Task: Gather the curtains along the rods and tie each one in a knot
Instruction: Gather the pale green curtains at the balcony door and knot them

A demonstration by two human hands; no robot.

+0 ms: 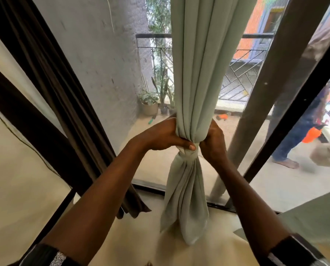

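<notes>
Fabric of the pale green curtain point(200, 64) hangs bunched in the middle of the view, and its top is cut off by the upper edge. Both hands are clamped on it from opposite sides, at the knot point(189, 153) and just above it. The left hand point(164, 135) wraps the bundle, with the thumb point(188, 147) lying across the front. The right hand point(214, 141) holds the other side, and its fingertips are hidden behind the cloth. Below the knot the tail hangs down loose. How tight the knot is, I cannot tell. A dark brown curtain point(64, 96) hangs at the left, its top also cut off.
</notes>
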